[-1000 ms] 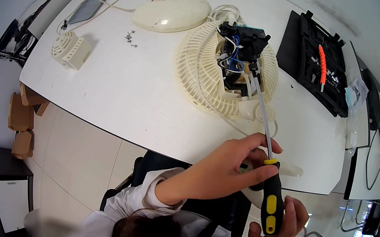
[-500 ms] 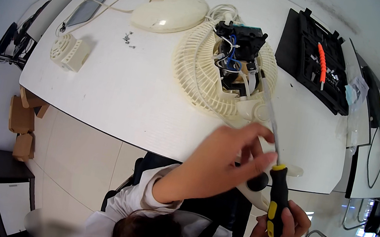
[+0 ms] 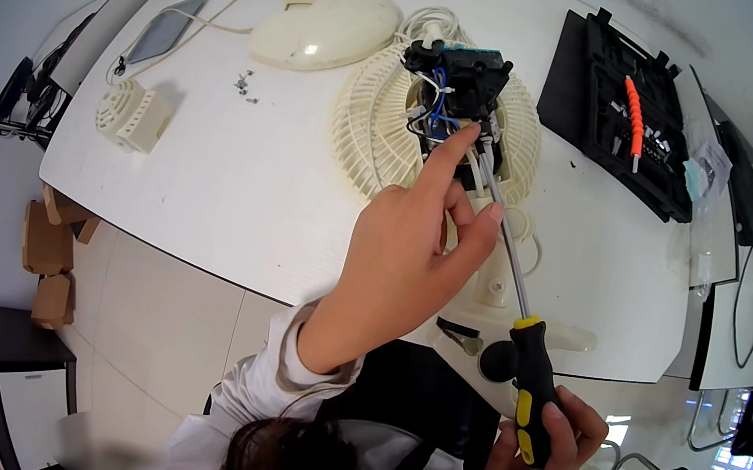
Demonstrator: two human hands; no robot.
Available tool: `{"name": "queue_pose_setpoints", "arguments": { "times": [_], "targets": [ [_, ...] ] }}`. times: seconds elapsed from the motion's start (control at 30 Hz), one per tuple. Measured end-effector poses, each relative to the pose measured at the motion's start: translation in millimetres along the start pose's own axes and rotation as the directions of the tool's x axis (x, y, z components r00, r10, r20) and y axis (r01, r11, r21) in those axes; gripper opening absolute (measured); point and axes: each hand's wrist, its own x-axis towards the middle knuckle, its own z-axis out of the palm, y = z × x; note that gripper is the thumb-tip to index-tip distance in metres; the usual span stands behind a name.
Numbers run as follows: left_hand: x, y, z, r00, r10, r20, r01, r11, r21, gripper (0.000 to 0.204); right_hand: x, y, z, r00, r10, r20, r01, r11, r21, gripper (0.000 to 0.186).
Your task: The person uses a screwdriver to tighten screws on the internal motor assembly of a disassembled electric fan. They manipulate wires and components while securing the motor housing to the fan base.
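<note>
My right hand [image 3: 545,451] is closed round the black-and-yellow handle of a screwdriver [image 3: 526,387]. Its long shaft slants up and away, with the tip end at the exposed black motor unit [image 3: 476,81] of a fan. My left hand [image 3: 406,266] is open, its index finger stretched to the motor's near side by the screwdriver tip, its thumb apart near the shaft. Blue and white wires [image 3: 439,95] show at the unit's left. Beneath it lies the cream round fan grille [image 3: 366,122]. The fan's cream neck [image 3: 494,281] runs toward me, partly behind the shaft.
A cream cover [image 3: 328,25] lies far left of the grille, with loose screws [image 3: 244,83] nearer. Farther left are a vented cream part [image 3: 132,117] and a grey tablet [image 3: 166,27]. At right, an open black tool case [image 3: 617,126] carries an orange flexible shaft [image 3: 633,114].
My left hand has moved up and away from the lower shaft, its index finger now extended to the motor. The screwdriver and right hand have shifted slightly left. The view has shifted a little.
</note>
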Motion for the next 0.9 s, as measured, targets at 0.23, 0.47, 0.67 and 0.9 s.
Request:
{"name": "queue_pose_setpoints", "arguments": {
  "times": [0.23,0.47,0.67,0.9],
  "targets": [
    [-0.5,0.3,2.3,1.0,0.006,-0.013,-0.006,1.0,0.011,0.058,-2.3,2.9,1.7,1.0,0.004,0.003,-0.004,1.0,0.01,0.048],
    [-0.8,-1.4,3.4,1.0,0.011,-0.01,-0.011,1.0,0.0,0.06,-4.4,4.8,2.8,1.0,0.006,-0.015,-0.006,1.0,0.014,0.047],
    [-1.1,1.0,3.0,1.0,0.01,-0.006,-0.01,1.0,0.008,0.062,-5.0,5.3,2.5,1.0,0.017,-0.011,-0.017,1.0,0.015,0.046],
    [-1.4,-1.2,4.0,1.0,0.023,0.003,-0.023,1.0,0.02,0.064,-8.6,8.2,4.0,1.0,0.023,-0.016,-0.022,1.0,0.022,0.048]
  ]
}}
